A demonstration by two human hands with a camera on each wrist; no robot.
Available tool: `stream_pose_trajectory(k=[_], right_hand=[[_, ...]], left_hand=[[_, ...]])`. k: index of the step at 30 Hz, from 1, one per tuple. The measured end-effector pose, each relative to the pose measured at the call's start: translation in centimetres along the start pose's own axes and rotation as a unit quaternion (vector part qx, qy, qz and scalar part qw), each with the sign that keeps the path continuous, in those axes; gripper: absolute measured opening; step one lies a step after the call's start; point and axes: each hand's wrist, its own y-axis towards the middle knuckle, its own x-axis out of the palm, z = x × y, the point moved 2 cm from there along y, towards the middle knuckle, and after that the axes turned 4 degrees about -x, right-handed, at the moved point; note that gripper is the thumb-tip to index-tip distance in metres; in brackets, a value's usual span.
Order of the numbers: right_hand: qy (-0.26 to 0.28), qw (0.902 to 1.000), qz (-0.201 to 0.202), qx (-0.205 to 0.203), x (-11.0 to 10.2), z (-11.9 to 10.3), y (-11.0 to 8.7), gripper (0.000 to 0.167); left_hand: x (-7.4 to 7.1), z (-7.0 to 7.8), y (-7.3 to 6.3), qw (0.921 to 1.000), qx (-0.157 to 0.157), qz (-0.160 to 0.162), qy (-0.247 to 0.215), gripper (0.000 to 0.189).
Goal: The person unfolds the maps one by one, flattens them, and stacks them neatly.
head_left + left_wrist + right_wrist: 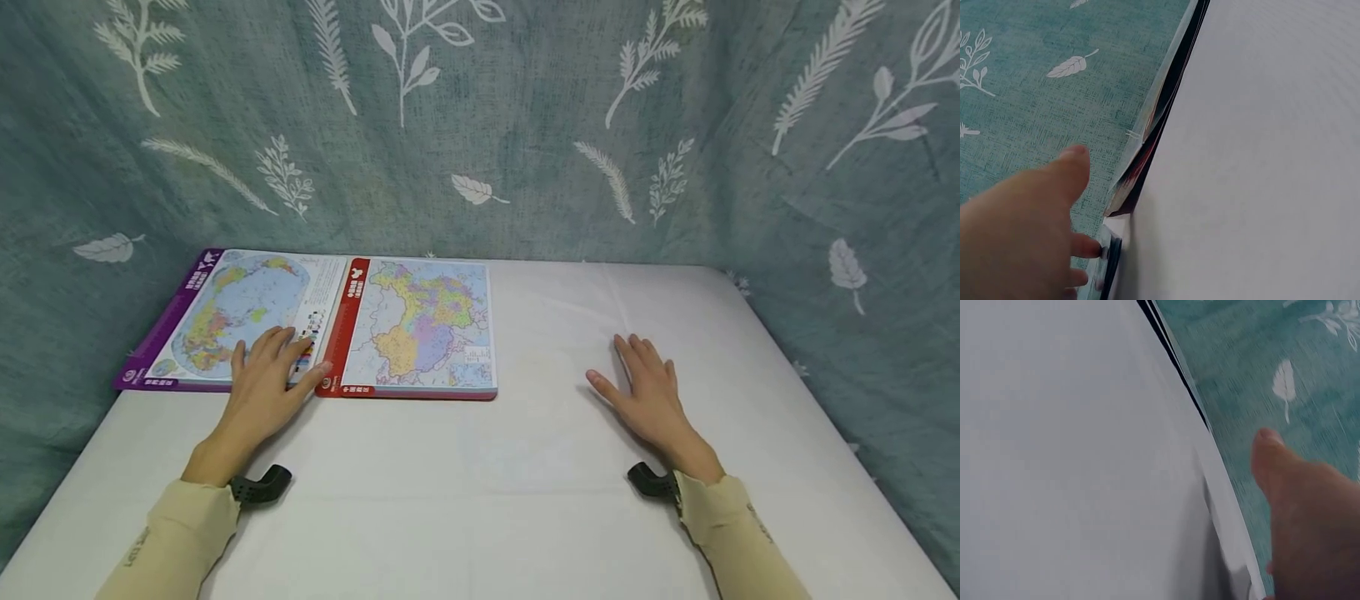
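My left hand [264, 398] lies over the lower edge of a world map board [258, 287] with a purple border, fingers spread and straight. Its thumb reaches across to the red strip of a second map board [427, 325], which shows a coloured country map. The two boards lie side by side, the red one overlapping the purple one's right side. In the left wrist view the near edges of the boards look thin and dark. Over the white table to the right is my right hand [651, 400], fingers extended and holding nothing.
A white cloth [465, 500] covers the table. Behind it and at both sides hangs a green curtain [525, 183] with white leaf prints. Each wrist carries a black camera mount, the left mount [262, 485] and the right mount [651, 481], beside beige sleeves.
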Motion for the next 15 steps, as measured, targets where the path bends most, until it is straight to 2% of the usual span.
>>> stream_pose_trajectory(k=[6,12,15], right_hand=[[-0.004,0.9999,0.011,0.001,1.7,-3.2,0.8,0.092],[0.0,0.9998,0.013,0.015,3.7,-6.4,1.3,0.087],[-0.002,0.9998,0.012,0.017,4.4,-7.7,1.3,0.086]], left_hand=[[0.0,0.4,0.3,0.9999,0.013,-0.004,-0.001,0.067],[-0.1,0.8,-0.2,0.9999,0.011,-0.009,-0.005,0.064],[0.3,1.3,-0.1,0.9997,0.019,-0.013,-0.007,0.064]])
